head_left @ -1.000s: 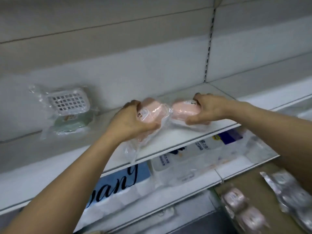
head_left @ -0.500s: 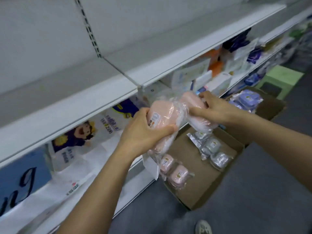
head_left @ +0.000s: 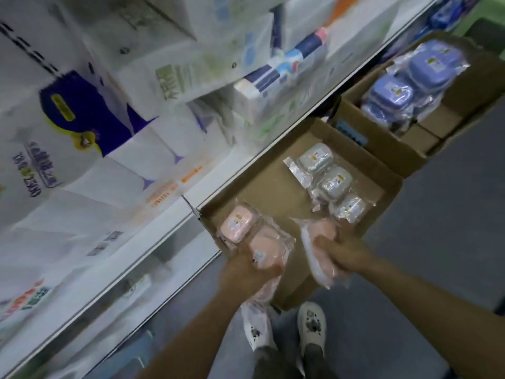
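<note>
Standing in white shoes (head_left: 311, 326) at the near edge of an open cardboard carton (head_left: 273, 184) on the floor, the person has both arms stretched down toward it. The left hand (head_left: 246, 272) has its fingers curled round a film-wrapped pink soap box (head_left: 270, 250), with loose wrapping trailing below the wrist. The right hand (head_left: 344, 255) is closed in a fist round a second pink pack (head_left: 318, 269), held over the carton's near wall. Neither pack is let go, so the setting-down looks about to happen rather than done.

Just beyond the left hand, another pink soap box (head_left: 239, 224) lies in the carton's near left corner; motion blur hides whether the held pack touches it. Farther in, three grey soap boxes (head_left: 334, 183) lie in a row along the right side, and bare cardboard between the two groups leaves room. Behind stands a second carton (head_left: 382, 143) piled with blue boxes (head_left: 410, 86). To the left, the shelf edge (head_left: 273, 149) runs past stacked tissue packs (head_left: 82, 119).
</note>
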Demonstrator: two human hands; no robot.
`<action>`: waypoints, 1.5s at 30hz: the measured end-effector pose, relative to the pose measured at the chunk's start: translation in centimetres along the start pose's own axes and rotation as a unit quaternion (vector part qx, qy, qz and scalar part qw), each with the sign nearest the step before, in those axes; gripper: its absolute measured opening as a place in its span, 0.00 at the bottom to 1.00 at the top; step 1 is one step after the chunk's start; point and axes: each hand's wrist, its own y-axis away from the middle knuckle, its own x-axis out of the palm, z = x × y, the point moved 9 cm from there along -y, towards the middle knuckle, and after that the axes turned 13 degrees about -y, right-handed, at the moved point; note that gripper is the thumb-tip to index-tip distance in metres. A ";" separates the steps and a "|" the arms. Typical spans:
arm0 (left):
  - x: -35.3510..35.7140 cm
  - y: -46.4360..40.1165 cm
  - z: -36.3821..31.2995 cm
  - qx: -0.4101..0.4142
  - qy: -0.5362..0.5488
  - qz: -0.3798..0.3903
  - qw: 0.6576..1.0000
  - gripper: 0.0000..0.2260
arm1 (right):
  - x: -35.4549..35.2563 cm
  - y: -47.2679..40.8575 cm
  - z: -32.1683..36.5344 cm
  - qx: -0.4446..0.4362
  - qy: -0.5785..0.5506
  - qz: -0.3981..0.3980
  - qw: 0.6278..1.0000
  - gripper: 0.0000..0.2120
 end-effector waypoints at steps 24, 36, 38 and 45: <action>16.0 -9.4 -1.0 -0.025 -0.064 -0.080 0.994 0.48 | 7.9 -13.6 -12.3 0.086 0.025 -0.003 0.996 0.19; 20.2 -11.0 1.2 0.094 -0.055 0.055 0.993 0.43 | 11.2 -12.6 -12.5 0.026 0.120 0.080 0.989 0.27; 19.9 -10.7 1.3 0.104 -0.049 0.055 0.992 0.39 | 10.7 -11.8 -10.9 -0.035 0.175 0.059 0.982 0.25; 20.3 -9.5 1.3 0.139 -0.073 0.041 0.987 0.22 | 13.9 -9.7 -11.1 -0.143 0.366 0.137 0.909 0.14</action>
